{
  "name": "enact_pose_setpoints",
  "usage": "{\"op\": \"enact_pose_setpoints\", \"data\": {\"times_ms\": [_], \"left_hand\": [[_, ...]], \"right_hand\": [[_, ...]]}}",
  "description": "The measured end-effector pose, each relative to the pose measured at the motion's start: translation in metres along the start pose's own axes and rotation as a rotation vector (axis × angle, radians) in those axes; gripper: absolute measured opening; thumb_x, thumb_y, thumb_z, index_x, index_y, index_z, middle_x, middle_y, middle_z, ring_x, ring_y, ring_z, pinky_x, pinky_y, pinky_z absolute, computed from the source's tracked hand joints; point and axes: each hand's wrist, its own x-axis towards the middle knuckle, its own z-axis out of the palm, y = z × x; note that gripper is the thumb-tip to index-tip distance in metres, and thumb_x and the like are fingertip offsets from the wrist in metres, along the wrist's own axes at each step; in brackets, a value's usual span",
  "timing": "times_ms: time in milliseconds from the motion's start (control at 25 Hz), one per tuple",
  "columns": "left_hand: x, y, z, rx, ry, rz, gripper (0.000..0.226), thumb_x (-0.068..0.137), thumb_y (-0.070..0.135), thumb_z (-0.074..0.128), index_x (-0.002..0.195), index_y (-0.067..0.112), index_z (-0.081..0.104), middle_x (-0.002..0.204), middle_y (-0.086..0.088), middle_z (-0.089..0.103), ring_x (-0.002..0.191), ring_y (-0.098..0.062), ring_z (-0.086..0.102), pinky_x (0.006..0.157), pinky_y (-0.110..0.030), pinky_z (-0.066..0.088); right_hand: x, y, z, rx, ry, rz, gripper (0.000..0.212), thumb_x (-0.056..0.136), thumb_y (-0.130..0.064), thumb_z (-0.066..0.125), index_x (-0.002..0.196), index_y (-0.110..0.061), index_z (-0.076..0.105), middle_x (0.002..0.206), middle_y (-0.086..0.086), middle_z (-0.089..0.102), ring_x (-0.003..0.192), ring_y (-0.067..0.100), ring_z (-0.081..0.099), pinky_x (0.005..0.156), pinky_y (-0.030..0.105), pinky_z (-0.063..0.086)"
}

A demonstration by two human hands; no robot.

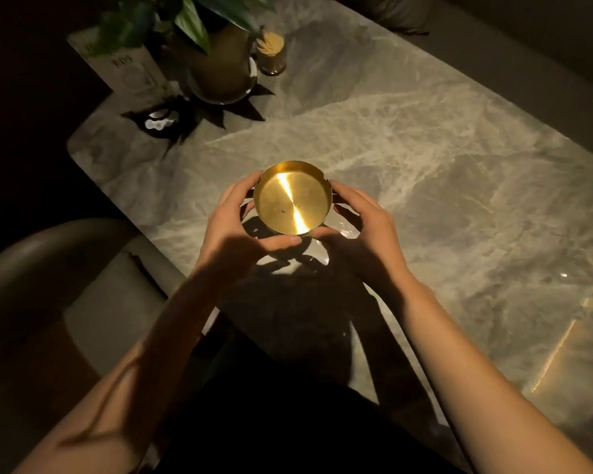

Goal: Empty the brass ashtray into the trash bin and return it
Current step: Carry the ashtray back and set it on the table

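Note:
The round brass ashtray (292, 198) is held upright a little above the marble table (442, 159), its shadow falling on the surface below it. Its shiny bottom shows only a few tiny specks. My left hand (233, 227) wraps its left side, thumb along the near rim. My right hand (360, 224) cups its right side, fingers on the wall. No trash bin is in view.
A potted plant (216, 59) stands at the table's far left corner, with a toothpick jar (271, 53) beside it and a menu card (127, 66) to its left. A curved chair (59, 278) sits at the near left. The surroundings are dark.

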Motion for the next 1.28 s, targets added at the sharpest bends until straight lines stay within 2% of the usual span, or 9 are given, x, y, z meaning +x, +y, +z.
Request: {"op": "enact_pose_setpoints", "data": {"times_ms": [120, 240, 400, 520, 600, 680, 800, 1000, 1280], "left_hand": [[0.035, -0.027, -0.049, 0.086, -0.013, 0.098, 0.103, 0.056, 0.05, 0.084, 0.138, 0.002, 0.045, 0.132, -0.001, 0.05, 0.119, 0.0, 0.052, 0.093, -0.001, 0.043], [0.065, -0.061, -0.1, 0.1, -0.011, 0.097, 0.106, 0.053, 0.045, 0.09, 0.138, 0.001, 0.046, 0.132, -0.007, 0.053, 0.12, -0.011, 0.051, 0.09, 0.0, 0.043], [0.079, -0.109, -0.159, 0.032, 0.038, -0.037, 0.099, 0.054, 0.028, 0.094, 0.14, 0.016, 0.045, 0.135, 0.006, 0.048, 0.126, -0.013, 0.049, 0.096, -0.023, 0.049], [0.087, -0.14, -0.188, 0.021, 0.064, -0.095, 0.098, 0.054, 0.024, 0.095, 0.138, 0.018, 0.046, 0.141, -0.002, 0.049, 0.124, -0.011, 0.051, 0.092, -0.014, 0.047], [0.093, -0.158, -0.203, -0.01, 0.085, -0.129, 0.096, 0.054, 0.017, 0.095, 0.138, 0.015, 0.046, 0.139, -0.004, 0.048, 0.117, 0.004, 0.051, 0.086, -0.004, 0.046], [0.101, -0.173, -0.213, -0.071, 0.115, -0.159, 0.095, 0.056, 0.01, 0.093, 0.138, 0.012, 0.046, 0.137, -0.005, 0.047, 0.116, 0.011, 0.05, 0.089, -0.01, 0.05], [0.112, -0.195, -0.222, -0.103, 0.131, -0.21, 0.096, 0.055, 0.013, 0.093, 0.138, 0.014, 0.045, 0.139, -0.007, 0.048, 0.126, -0.014, 0.051, 0.102, -0.04, 0.052], [0.126, -0.218, -0.223, -0.022, 0.159, -0.216, 0.099, 0.051, 0.021, 0.094, 0.137, 0.008, 0.045, 0.135, -0.013, 0.051, 0.124, -0.025, 0.053, 0.102, -0.048, 0.049], [0.141, -0.232, -0.213, 0.031, 0.168, -0.241, 0.103, 0.049, 0.02, 0.096, 0.137, 0.001, 0.045, 0.133, -0.018, 0.048, 0.124, -0.031, 0.051, 0.102, -0.051, 0.047]], "right_hand": [[0.045, -0.014, 0.048, -0.045, 0.007, -0.009, 0.069, 0.076, -0.028, 0.081, 0.138, -0.022, 0.051, 0.129, -0.009, 0.056, 0.119, 0.004, 0.054, 0.106, 0.021, 0.044], [0.082, -0.03, 0.104, -0.092, -0.007, -0.025, 0.065, 0.078, -0.021, 0.079, 0.137, -0.019, 0.051, 0.127, -0.009, 0.056, 0.117, 0.005, 0.055, 0.106, 0.025, 0.045], [0.12, -0.047, 0.17, -0.144, -0.099, -0.031, 0.073, 0.073, -0.027, 0.083, 0.137, -0.017, 0.051, 0.126, -0.007, 0.056, 0.115, 0.008, 0.055, 0.103, 0.024, 0.045], [0.143, -0.052, 0.209, -0.194, -0.148, -0.049, 0.074, 0.072, -0.03, 0.083, 0.136, -0.013, 0.051, 0.128, -0.002, 0.058, 0.114, 0.01, 0.056, 0.103, 0.026, 0.046], [0.158, -0.052, 0.234, -0.23, -0.173, -0.051, 0.073, 0.072, -0.029, 0.083, 0.136, -0.012, 0.051, 0.128, 0.0, 0.058, 0.115, 0.014, 0.056, 0.103, 0.03, 0.046], [0.173, -0.051, 0.252, -0.267, -0.196, -0.056, 0.072, 0.073, -0.028, 0.082, 0.136, -0.01, 0.052, 0.129, 0.005, 0.059, 0.117, 0.018, 0.057, 0.104, 0.032, 0.046], [0.194, -0.046, 0.275, -0.315, -0.24, -0.037, 0.071, 0.074, -0.027, 0.082, 0.135, -0.007, 0.052, 0.128, 0.011, 0.057, 0.118, 0.022, 0.055, 0.104, 0.034, 0.044], [0.219, -0.038, 0.295, -0.384, -0.323, 0.029, 0.074, 0.077, -0.024, 0.08, 0.141, -0.009, 0.046, 0.129, 0.012, 0.052, 0.123, 0.023, 0.049, 0.103, 0.022, 0.033], [0.235, -0.031, 0.303, -0.361, -0.348, 0.125, 0.073, 0.08, -0.016, 0.076, 0.144, -0.01, 0.041, 0.136, 0.013, 0.051, 0.131, 0.027, 0.048, 0.113, 0.036, 0.036]]}}
